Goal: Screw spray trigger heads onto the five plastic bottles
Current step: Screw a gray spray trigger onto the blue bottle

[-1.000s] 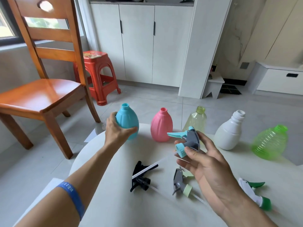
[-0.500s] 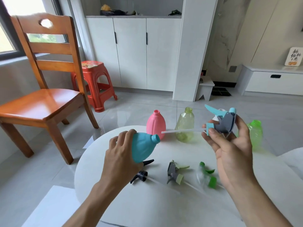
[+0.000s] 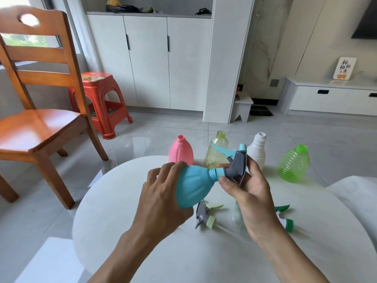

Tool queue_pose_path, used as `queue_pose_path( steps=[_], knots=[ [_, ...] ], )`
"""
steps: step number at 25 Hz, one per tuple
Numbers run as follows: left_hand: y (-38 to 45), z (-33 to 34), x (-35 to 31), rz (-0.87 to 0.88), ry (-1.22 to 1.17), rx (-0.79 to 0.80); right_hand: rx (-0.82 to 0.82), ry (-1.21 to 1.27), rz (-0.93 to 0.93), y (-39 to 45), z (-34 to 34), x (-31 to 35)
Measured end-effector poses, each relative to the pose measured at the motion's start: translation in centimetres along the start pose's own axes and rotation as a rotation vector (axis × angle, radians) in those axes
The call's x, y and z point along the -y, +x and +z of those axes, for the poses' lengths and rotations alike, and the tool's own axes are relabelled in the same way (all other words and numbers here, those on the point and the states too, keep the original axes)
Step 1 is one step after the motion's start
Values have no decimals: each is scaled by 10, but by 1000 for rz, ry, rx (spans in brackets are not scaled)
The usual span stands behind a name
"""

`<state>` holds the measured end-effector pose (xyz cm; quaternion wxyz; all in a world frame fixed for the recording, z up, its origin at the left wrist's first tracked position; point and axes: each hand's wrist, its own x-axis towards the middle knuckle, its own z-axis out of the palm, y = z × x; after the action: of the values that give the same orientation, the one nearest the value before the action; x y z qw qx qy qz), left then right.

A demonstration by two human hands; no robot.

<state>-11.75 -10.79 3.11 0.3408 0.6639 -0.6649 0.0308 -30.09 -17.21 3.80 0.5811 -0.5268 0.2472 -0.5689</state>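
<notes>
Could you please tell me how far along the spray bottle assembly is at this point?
No bottle looks finished yet. In hand: the left hand holds the blue bottle tilted while the right hand brings the blue-grey trigger head to its neck. Left: the pink bottle, yellow bottle, white bottle and green bottle stand open.

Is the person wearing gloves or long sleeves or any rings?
No. The left hand and right hand are both bare, with no gloves and no rings showing. Both forearms are bare too, with no sleeves, watch or band in view.
</notes>
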Motion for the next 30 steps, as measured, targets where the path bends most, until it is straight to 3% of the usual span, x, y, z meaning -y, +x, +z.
queue_pose_path(
  steps=[4,10,13,20,27,30],
  knots=[
    [2,-3,-1,26,-56,34,95,33,11,7,-10,6],
    [1,-6,-2,32,-110,170,358,-141,2,14,-26,15],
    [0,-9,-1,19,-145,229,413,-144,41,15,-30,21],
    [-7,0,-20,-89,-292,148,65,22,-39,8,-5,6],
    [-3,-5,-19,-286,-440,356,189,-97,11,11,-12,16],
    [-5,-2,-28,-280,-446,302,24,-46,84,9,-4,14]
  ],
)
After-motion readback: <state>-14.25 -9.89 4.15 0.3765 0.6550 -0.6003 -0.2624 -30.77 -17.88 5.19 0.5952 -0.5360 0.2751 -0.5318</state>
